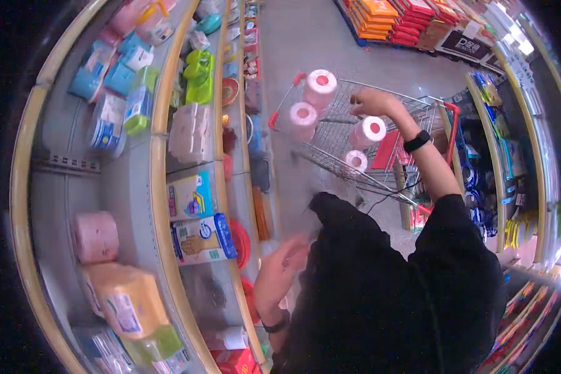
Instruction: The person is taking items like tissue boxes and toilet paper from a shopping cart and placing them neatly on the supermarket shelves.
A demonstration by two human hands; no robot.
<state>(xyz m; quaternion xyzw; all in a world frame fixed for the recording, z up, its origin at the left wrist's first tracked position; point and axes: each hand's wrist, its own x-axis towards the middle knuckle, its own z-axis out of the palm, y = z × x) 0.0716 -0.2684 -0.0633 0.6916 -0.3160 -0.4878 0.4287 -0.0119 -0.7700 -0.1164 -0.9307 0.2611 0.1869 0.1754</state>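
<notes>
My right hand (374, 102) reaches over a wire shopping cart (341, 100) with red corner pieces, its fingers loosely bent and nothing visible in them. Several pink-wrapped rolls stand upright in the cart: one at the far end (321, 89), one beside it (303, 121), one below my right hand (368, 132) and one at the near side (355, 162). My left hand (280, 273), blurred, hangs beside the shelf edge with its fingers partly curled and apart; I see nothing in it. Closest to it are the packaged gloves (203, 239) and red round items.
Left, shelving (159, 196) holds a similar pink roll (97, 236), an orange plastic container (128, 299), blue tubs (120, 77) and a clear plastic box (190, 133). Stacked orange bags (376, 18) stand ahead beside red ones. More shelving (495, 159) lines the right side.
</notes>
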